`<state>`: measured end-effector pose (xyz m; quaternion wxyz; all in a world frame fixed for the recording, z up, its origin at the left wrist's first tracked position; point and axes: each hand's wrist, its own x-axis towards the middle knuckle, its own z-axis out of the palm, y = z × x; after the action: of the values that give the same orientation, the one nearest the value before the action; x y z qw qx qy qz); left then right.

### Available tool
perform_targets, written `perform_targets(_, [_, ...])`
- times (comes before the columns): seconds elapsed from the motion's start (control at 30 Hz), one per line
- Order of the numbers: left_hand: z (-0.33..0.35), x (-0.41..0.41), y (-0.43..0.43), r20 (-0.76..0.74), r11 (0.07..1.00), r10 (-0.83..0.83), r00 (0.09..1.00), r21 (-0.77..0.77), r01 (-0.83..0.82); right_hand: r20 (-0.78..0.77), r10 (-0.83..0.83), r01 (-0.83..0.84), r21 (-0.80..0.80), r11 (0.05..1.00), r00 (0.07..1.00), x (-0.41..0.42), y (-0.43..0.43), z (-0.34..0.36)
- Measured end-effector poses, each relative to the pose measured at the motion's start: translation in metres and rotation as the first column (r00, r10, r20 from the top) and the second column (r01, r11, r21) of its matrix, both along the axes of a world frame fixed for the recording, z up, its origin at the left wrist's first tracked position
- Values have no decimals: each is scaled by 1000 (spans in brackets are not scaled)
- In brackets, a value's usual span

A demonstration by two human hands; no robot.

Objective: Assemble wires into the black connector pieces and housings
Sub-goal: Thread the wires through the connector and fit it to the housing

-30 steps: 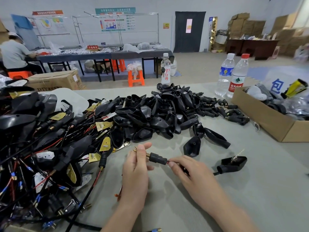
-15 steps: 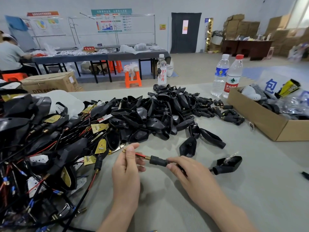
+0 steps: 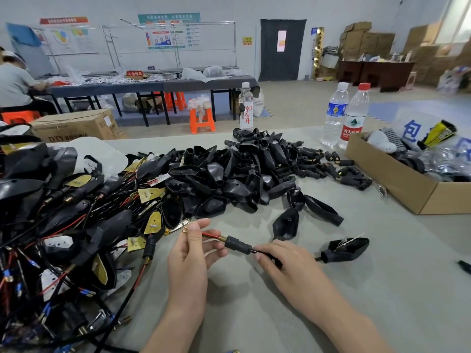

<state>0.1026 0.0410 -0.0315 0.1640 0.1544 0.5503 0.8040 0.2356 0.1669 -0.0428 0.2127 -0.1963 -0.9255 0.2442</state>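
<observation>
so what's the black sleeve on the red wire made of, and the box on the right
Black sleeve: dull matte black with no shine, so probably rubber or soft plastic; which one is unclear. Its collar: shiny gold, likely brass. Box: plain brown cardboard, matte, with a raw cut rim.

We face a pale wall (image 3: 229, 6) with posters (image 3: 168, 31) and a dark door (image 3: 281, 49). We see a long grey table (image 3: 153, 85) on the beige floor (image 3: 293, 103), orange stools (image 3: 202, 121) beside it, cardboard boxes (image 3: 367, 39) stacked right.
</observation>
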Motion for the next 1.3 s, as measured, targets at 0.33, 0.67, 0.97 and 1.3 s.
perform_targets(0.33, [-2,-5,1,106,999,-35,994,23,33,-17,-1,1,-6,1000,1000,1,-3,6])
perform_targets(0.67, [-2,-10,5,263,986,-167,950,67,155,-53,11,-10,13,1000,999,1,-8,9])
perform_targets(0.97, [-4,-10,8,315,979,-200,928,88,181,-64,-16,14,-31,999,998,-2,-7,4])
perform_targets(1.3, [0,0,5,111,962,-269,957,81,261,-13,20,-20,28,999,1000,2,-4,1])
